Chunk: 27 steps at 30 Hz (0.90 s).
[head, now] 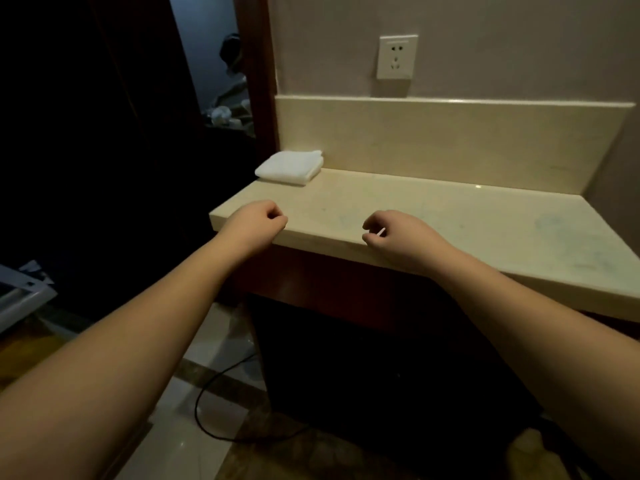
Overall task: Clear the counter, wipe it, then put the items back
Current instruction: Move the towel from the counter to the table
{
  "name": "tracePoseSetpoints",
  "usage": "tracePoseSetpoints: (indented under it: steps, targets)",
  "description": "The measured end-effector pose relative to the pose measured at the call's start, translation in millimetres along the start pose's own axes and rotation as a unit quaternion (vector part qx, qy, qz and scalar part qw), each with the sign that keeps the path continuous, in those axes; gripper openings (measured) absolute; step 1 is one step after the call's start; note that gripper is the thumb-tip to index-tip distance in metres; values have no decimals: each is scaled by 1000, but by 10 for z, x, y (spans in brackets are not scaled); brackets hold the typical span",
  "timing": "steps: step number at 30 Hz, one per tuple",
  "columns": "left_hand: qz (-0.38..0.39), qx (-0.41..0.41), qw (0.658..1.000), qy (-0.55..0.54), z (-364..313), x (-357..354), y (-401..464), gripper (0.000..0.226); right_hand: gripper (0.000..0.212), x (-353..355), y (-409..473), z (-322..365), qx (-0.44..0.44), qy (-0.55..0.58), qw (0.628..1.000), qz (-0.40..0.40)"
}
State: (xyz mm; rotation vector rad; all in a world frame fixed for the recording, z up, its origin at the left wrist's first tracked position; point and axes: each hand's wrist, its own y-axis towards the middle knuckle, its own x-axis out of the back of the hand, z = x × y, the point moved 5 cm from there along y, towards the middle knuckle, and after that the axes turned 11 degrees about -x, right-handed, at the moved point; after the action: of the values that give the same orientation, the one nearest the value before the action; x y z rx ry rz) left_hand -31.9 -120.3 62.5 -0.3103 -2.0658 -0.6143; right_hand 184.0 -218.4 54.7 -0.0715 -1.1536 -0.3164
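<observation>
Counter (450, 216) | folded towel (290, 167) back-left | left hand (258, 220) fisted | right hand (391, 233) pinches thin white stick (380, 232)

A white wall socket (397, 57) sits on the beige wall (502, 46), up and beyond the grips. Below it a pale stone backsplash (450, 140) runs along the wall. Beyond the left grip and off to its left, a dark wooden door frame (254, 64) borders a dim opening with blurred clutter (221, 114) inside. Beneath the grips is a dark cabinet (381, 358). On the tiled floor (194, 393) below the left grip, a black cable (207, 386) curves in a loop. Far left of the left grip, a white framed object (20, 292) lies low by the edge; what it is cannot be told.
</observation>
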Motion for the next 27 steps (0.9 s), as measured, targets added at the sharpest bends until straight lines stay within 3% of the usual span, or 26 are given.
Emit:
tracePoseSetpoints:
  steps: [13,19,27]
  targets:
    - [-37,59,997,39,634,120,1469,14,33,33,1831,464,-25,-48,998,10]
    - [-27,94,994,42,837,-56,2224,15,37,-206,2598,532,-16,-54,997,57]
    - [50,177,974,130,1256,-542,3007,55,45,-757,3498,402,-104,85,987,94]
